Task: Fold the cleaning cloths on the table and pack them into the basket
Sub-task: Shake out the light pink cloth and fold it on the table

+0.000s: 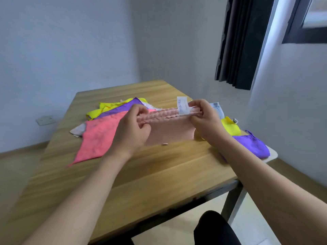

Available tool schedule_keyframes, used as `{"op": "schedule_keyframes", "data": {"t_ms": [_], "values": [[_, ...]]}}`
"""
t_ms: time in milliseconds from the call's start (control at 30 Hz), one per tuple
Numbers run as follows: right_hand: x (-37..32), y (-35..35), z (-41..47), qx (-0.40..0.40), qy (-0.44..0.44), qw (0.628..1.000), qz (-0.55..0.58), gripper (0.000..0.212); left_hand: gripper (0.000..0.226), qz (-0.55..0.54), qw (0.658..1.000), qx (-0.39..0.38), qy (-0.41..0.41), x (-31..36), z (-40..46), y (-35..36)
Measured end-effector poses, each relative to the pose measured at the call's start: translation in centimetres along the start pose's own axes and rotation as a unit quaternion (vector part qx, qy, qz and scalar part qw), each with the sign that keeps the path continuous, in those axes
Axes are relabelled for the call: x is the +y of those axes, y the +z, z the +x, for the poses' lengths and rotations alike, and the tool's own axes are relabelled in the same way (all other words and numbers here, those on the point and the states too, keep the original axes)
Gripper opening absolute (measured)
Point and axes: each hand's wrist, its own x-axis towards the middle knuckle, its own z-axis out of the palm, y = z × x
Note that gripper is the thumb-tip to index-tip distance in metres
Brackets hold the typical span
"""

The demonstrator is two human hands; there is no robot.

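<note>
Fingers (pixel 141 114) of the left hand (pixel 131 131) curl round the left end of a pale pink cloth (pixel 168 131), and the right hand (pixel 206 119) pinches its right end beside a white label (pixel 182 107). Both hold the cloth's bunched top edge up above the wooden bench (pixel 141 174), the rest hanging down toward it. Left of it lie a coral cloth (pixel 99 137), a purple cloth (pixel 122 108) and a yellow cloth (pixel 106 107), overlapping. On the right edge sit another yellow cloth (pixel 230 128) and another purple cloth (pixel 251 145).
</note>
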Motion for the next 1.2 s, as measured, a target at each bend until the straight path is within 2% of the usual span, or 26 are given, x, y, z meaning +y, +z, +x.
{"op": "schedule_keyframes", "data": {"t_ms": [67,133,233,267,367,433,533,667,733,800,867,933,1000,1133,1200], "values": [[-0.8,-1.3,-1.8,-0.034,-0.021,0.998,-0.043,0.032,0.024,0.050,0.998,-0.032,0.015,0.7,-2.2,-0.7],[0.3,-2.3,-4.4,-0.108,-0.005,0.990,-0.094,0.022,0.023,0.103,0.988,-0.116,0.004,0.3,-5.4,-0.5],[3.5,-3.3,-9.5,-0.293,0.086,0.934,-0.183,0.015,0.023,0.169,0.936,-0.304,-0.052,-0.5,-11.0,0.0],[4.1,-3.6,-10.7,-0.318,0.102,0.922,-0.198,0.011,0.022,0.173,0.928,-0.326,-0.054,-0.5,-12.4,0.0],[4.3,-4.3,-11.8,-0.276,0.122,0.946,-0.116,0.005,0.019,0.174,0.934,-0.306,-0.051,0.3,-12.7,-0.4],[3.7,-4.5,-11.3,-0.271,0.125,0.948,-0.115,0.009,0.013,0.170,0.935,-0.303,-0.070,0.8,-11.4,-0.4],[3.9,-3.8,-9.8,-0.241,0.152,0.946,-0.156,0.020,0.015,0.126,0.942,-0.286,-0.123,0.0,-9.0,0.4],[5.0,-1.8,-6.9,-0.184,0.177,0.945,-0.206,0.014,0.013,0.077,0.955,-0.211,-0.194,-3.0,-6.3,3.1],[5.9,-0.4,-5.9,-0.170,0.181,0.939,-0.237,0.021,0.014,0.093,0.950,-0.202,-0.217,-4.2,-5.8,4.6],[7.5,1.4,-5.5,-0.151,0.189,0.929,-0.279,0.031,0.025,0.144,0.942,-0.215,-0.215,-5.3,-6.2,6.1],[8.9,3.0,-5.8,-0.110,0.184,0.918,-0.334,0.035,0.031,0.199,0.941,-0.188,-0.200,-6.0,-7.0,6.8],[9.6,4.0,-6.6,-0.057,0.148,0.919,-0.361,0.034,0.030,0.203,0.950,-0.142,-0.190,-6.2,-7.8,6.9],[10.2,4.4,-6.7,-0.026,0.122,0.923,-0.364,0.030,0.032,0.204,0.950,-0.140,-0.190,-6.6,-7.6,7.1],[10.1,3.9,-5.4,-0.083,0.132,0.926,-0.343,0.027,0.028,0.222,0.941,-0.167,-0.195,-7.0,-7.0,7.4],[9.7,2.9,-4.1,-0.130,0.128,0.909,-0.376,0.031,0.025,0.222,0.932,-0.190,-0.214,-6.9,-6.7,7.9]]}}
